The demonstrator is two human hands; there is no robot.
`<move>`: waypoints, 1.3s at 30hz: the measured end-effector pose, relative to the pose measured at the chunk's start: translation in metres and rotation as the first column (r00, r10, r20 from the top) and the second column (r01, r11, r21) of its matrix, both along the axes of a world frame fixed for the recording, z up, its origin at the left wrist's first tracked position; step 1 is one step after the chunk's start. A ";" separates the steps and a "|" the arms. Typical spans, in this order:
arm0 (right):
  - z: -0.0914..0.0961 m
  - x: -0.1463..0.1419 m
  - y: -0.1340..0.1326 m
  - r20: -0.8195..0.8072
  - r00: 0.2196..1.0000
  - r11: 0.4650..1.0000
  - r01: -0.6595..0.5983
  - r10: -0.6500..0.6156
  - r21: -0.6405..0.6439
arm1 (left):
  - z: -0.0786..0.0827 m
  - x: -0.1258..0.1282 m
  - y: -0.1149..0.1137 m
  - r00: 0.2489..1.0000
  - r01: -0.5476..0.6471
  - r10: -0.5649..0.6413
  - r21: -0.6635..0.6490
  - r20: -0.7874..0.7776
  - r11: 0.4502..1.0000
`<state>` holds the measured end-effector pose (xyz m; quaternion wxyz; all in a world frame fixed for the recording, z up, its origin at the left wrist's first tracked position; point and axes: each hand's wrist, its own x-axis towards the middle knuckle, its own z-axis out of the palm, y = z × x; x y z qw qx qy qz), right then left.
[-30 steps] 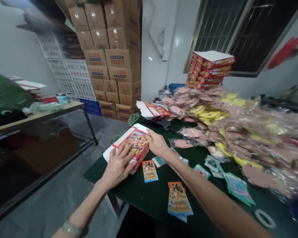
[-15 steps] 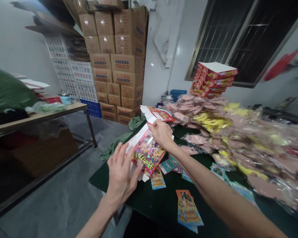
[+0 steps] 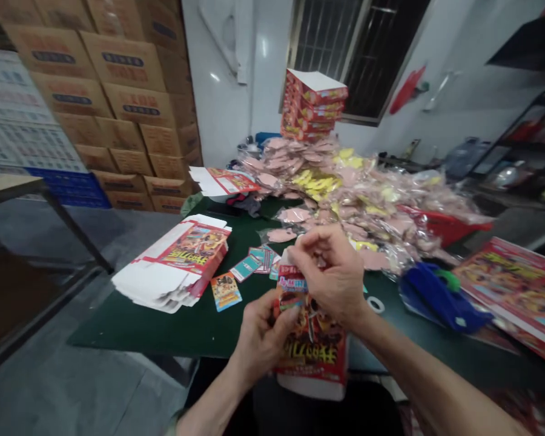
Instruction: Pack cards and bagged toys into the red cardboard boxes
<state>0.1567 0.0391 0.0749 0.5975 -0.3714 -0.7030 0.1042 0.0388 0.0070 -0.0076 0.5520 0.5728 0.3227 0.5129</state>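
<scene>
A red printed carton (image 3: pixel 318 357) is held upright between my hands at the table's front edge. My left hand (image 3: pixel 267 330) grips its left side, thumb across the printed front. At the carton's top end, my right hand (image 3: pixel 331 272) pinches a white flap with bent fingers. To the left lies a stack of flattened red-and-white cartons (image 3: pixel 186 248) on the dark green table (image 3: pixel 149 327). Beside the stack are an orange-and-blue card (image 3: pixel 226 291) and several teal cards (image 3: pixel 246 266), partly hidden behind my hands.
Bagged pink and yellow pieces (image 3: pixel 318 181) heap across the table's back and right. Behind them rises a stack of red boxes (image 3: pixel 311 106). A blue tape dispenser (image 3: pixel 440 297) and a large red printed sheet (image 3: pixel 518 290) lie at the right. Brown cardboard boxes (image 3: pixel 136 109) stand against the wall.
My view has swung right. One carton has come away from the flat stack and is now in both hands, nearer my body. The stack lies on the table, out of my hands.
</scene>
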 end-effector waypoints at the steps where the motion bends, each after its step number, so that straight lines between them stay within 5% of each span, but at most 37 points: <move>1: -0.003 0.012 -0.003 -0.004 0.994 0.987 0.112 -0.112 0.112 | 0.001 0.006 0.005 0.998 -0.033 0.036 -0.059 0.050 0.998; 3: -0.014 0.035 -0.011 -0.062 0.956 0.920 0.293 -0.287 0.261 | 0.001 0.014 0.015 0.985 -0.138 0.146 -0.090 0.089 0.986; 6: -0.042 0.064 -0.017 -0.127 0.910 0.901 0.410 -0.394 0.139 | -0.005 0.019 0.033 0.974 -0.220 0.220 -0.003 0.054 0.975; 10: -0.086 0.075 -0.004 -0.243 0.955 0.968 0.115 -0.170 -0.223 | -0.014 0.014 0.048 0.985 -0.168 0.169 0.044 -0.019 0.985; 14: -0.099 0.073 0.013 -0.327 0.945 0.974 -0.057 -0.018 -0.219 | -0.013 0.008 0.049 0.991 -0.123 0.126 0.065 -0.043 0.990; 17: -0.093 0.076 0.006 -0.139 0.977 0.985 0.149 -0.160 -0.086 | -0.014 0.012 0.050 0.986 -0.163 0.165 0.092 -0.013 0.982; 19: -0.091 0.076 -0.011 0.007 0.935 0.929 0.351 -0.355 0.118 | -0.017 0.018 0.054 0.982 -0.189 0.188 0.082 0.012 0.979; 22: -0.104 0.065 -0.045 0.286 0.882 0.902 0.277 -0.376 0.330 | -0.021 0.028 0.063 0.982 -0.188 0.186 0.080 0.028 0.979; 24: -0.125 0.051 -0.062 0.505 0.817 0.955 0.178 -0.278 0.239 | -0.024 0.031 0.067 0.985 -0.170 0.169 0.088 0.025 0.981; 29: -0.172 0.021 -0.068 0.744 0.620 0.932 0.362 -0.250 0.012 | -0.029 0.029 0.070 0.991 -0.124 0.128 0.115 -0.031 0.986; 32: -0.168 0.025 -0.069 0.719 0.673 0.958 0.285 -0.173 -0.037 | -0.031 0.024 0.065 0.990 -0.108 0.120 0.147 -0.076 0.983; 35: -0.141 0.045 -0.074 0.501 0.851 0.986 0.157 -0.160 0.048 | -0.033 0.019 0.056 0.985 -0.091 0.117 0.192 -0.128 0.977; 37: -0.119 0.062 -0.071 0.260 0.917 0.949 0.260 -0.301 0.181 | -0.034 0.015 0.050 0.979 -0.081 0.120 0.223 -0.166 0.971; 39: -0.101 0.075 -0.060 0.068 0.904 0.893 0.401 -0.421 0.207 | -0.034 0.011 0.044 0.972 -0.076 0.128 0.257 -0.195 0.964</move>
